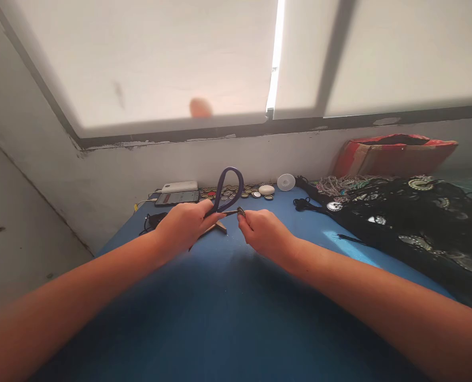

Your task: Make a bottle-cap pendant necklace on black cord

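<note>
My left hand [184, 225] is closed, its thumb and fingertips pinching a thin black cord [231, 213]. A dark purple loop [242, 183], like a large scissors handle, rises from behind those fingertips; its lower end is hidden by the hand. The cord runs across a short gap to my right hand [268, 233], which is closed around a small dark ornament [241, 211] between thumb and forefinger. Under the left hand, a tool with a pale flat end [220, 227] and a dark pointed tip shows in part. Both hands are above the blue tabletop [236, 313].
Along the wall lie a white case [179, 186], a dark phone [177, 198], several round metal-rimmed pieces [230, 192], a white oval object [267, 189] and a white disc [286, 182]. Black tasselled fabric [427, 228] with shiny discs covers the right side, before a red box [399, 156].
</note>
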Tool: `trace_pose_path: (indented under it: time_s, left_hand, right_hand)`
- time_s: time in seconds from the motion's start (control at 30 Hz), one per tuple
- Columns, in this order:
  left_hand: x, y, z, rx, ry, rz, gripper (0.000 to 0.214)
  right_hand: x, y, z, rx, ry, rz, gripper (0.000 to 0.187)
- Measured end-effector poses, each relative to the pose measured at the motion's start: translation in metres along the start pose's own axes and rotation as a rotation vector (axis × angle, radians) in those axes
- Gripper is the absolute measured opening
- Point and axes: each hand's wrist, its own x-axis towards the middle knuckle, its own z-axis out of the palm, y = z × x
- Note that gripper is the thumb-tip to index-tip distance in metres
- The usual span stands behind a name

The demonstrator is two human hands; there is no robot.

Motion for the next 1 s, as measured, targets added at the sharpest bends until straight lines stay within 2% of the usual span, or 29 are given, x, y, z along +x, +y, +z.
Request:
trace_pose_path:
  time_s: [0.17, 0.27, 0.5, 0.6, 0.8, 1.0]
  left_hand:
    - [0.002, 0.008, -0.008, -0.319, -0.033, -0.145, 0.047]
    - [0.003, 0.014, -0.016, -0.511, -0.071, -0.228, 0.045]
    - [0.000, 0.022, -0.022, -0.924, -0.291, -0.360, 0.045]
    - [-0.002, 0.023, -0.018, -1.039, -0.331, -0.399, 0.047]
    - [-0.005, 0.025, -0.014, -1.134, -0.445, -0.432, 0.055]
    - [-0.003, 0.033, -0.016, -1.440, -0.671, -0.540, 0.051]
  right_hand:
    - [0.000, 0.001, -0.002, -0.047, 0.107, -0.074, 0.035]
    - [0.001, 0.002, -0.004, -0.085, 0.183, -0.123, 0.036]
    - [0.002, 0.013, -0.005, -0.175, 0.296, -0.290, 0.037]
    - [0.003, 0.018, -0.005, -0.196, 0.346, -0.365, 0.038]
    - [0.009, 0.031, -0.002, -0.213, 0.454, -0.484, 0.044]
    - [0.017, 0.049, -0.002, -0.186, 0.498, -0.566, 0.038]
